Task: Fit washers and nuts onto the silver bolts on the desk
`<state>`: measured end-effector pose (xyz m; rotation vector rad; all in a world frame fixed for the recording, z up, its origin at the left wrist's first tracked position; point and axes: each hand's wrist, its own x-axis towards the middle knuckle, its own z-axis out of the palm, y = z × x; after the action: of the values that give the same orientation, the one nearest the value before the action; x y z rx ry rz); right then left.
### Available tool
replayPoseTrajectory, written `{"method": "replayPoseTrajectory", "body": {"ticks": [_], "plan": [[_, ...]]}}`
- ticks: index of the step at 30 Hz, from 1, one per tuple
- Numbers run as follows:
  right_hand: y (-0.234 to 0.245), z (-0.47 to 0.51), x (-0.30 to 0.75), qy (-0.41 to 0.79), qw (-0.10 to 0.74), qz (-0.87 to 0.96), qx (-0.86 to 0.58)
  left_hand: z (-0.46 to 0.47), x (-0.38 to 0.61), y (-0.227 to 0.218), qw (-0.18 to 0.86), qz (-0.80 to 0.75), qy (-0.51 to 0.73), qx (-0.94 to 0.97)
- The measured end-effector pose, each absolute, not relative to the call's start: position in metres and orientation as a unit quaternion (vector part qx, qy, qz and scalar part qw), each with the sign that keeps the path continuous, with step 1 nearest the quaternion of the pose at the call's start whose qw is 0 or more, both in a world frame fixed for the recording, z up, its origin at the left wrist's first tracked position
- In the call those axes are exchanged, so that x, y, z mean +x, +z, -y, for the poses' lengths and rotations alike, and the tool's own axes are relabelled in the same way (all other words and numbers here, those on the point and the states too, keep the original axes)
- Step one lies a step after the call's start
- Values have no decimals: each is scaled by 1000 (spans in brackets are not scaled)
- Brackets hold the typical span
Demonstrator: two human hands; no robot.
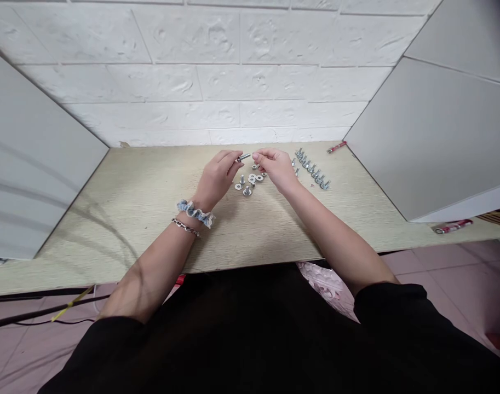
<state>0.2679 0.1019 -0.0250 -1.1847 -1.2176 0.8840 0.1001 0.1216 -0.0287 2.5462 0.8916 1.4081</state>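
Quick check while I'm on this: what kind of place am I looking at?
Likely a small partitioned assembly booth: a pale wooden bench against a white brick-pattern wall, grey panels on both sides, and a row of bolts, loose washers and one bolt pinched in the left hand.

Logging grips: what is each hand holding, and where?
The left hand pinches a small bolt by one end. The right hand sits pinched near the other end; its hold cannot be told.

Loose silver metal bolts and washers (248, 183) lie mid-way on the pale wooden counter (151, 208); a row of silver metal bolts (312, 168) lies right of them; a small red stick-shaped tool (337, 146) lies behind that row.
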Motion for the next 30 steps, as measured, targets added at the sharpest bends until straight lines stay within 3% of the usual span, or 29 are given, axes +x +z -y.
{"method": "replayPoseTrajectory", "body": {"ticks": [4,7,10,13,19,30], "plan": [[-27,-102,273,228,499,609,-573,-120,104,-25,170,-335,515,770],[-28,-100,276,138,439,647,-608,-122,104,-20,351,-370,573,641],[-30,-99,277,121,382,672,-623,-127,101,-15,531,-354,597,486],[-32,-99,278,107,286,721,-623,-130,96,-12,627,-323,603,373],[-36,-95,276,27,112,781,-614,-129,95,-9,692,-303,591,281],[-35,-92,264,-90,0,812,-577,-126,97,-11,712,-287,576,280]]}}
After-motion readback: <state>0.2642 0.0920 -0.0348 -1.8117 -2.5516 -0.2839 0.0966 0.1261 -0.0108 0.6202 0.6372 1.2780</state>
